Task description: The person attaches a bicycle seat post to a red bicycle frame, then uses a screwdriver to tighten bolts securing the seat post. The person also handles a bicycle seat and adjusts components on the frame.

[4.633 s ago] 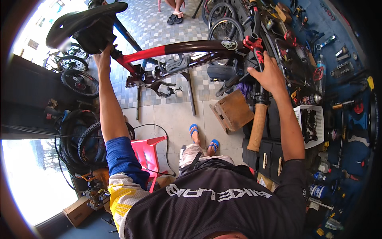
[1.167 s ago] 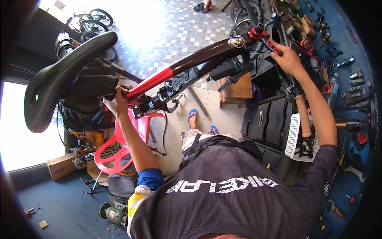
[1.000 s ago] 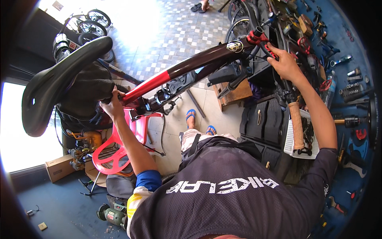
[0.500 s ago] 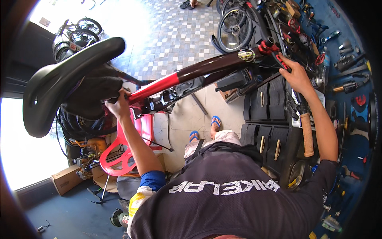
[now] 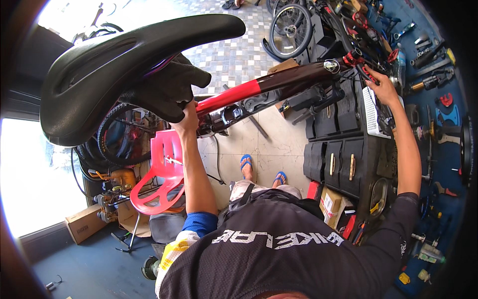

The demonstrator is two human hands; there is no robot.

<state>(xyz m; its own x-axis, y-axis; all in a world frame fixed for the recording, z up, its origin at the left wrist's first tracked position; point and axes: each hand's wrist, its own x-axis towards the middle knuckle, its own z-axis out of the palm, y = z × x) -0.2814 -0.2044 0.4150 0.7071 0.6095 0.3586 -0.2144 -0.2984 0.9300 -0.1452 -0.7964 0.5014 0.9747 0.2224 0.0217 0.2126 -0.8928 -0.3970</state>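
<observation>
A red and dark bicycle frame [image 5: 292, 79] is held up crosswise in front of me, its seat end to my left. My left hand [image 5: 187, 121] is closed around the frame below the saddle, beside a dark cloth [image 5: 164, 89] that hides the fingers partly. The large black saddle [image 5: 94, 74] tilts up at the near left. At the frame's front end, my right hand [image 5: 382, 90] is wrapped around a black and red part [image 5: 367, 74] close to the red head tube [image 5: 353, 56]. Its exact kind I cannot make out.
A pink chair [image 5: 167, 155] stands below the saddle. To the right are a black drawer cabinet [image 5: 343, 164], a white basket [image 5: 371, 110] and a blue wall [image 5: 448, 114] hung with tools. A bicycle wheel [image 5: 291, 33] stands at the back. Tires and boxes lie left.
The frame and saddle have shifted right, and the saddle looks larger and nearer. Both hands have moved right with the frame, still gripping. My feet have changed position on the floor.
</observation>
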